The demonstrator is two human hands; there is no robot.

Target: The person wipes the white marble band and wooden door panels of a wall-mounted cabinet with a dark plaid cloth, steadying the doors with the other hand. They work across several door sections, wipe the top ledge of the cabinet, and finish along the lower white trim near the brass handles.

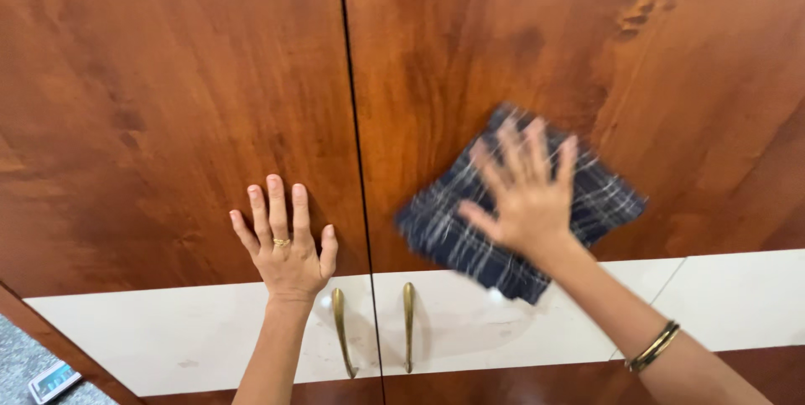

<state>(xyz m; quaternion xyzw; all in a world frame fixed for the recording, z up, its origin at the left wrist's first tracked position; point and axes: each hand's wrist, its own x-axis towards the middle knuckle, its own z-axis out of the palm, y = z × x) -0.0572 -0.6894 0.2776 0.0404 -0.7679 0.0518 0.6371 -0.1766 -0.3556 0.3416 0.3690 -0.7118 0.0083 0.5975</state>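
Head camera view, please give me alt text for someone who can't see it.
A right hand presses a dark blue checked cloth flat against a glossy brown wooden cupboard door, while the left hand rests open on the neighbouring door, above two slim brass handles.

Cupboard doors: two, left door, right door
Brass handles: two, left handle, right handle, flanking the door seam
Hands: two, left hand, right hand
Checked cloths: one, cloth
Bangles: one, bangle

Two curved brass door handles, left one and right one, mounted upright either side of dark centre seam, both on white glossy band crossing lower doors. Grey speckled floor at bottom left corner; small white rectangular device with bluish screen lying there.
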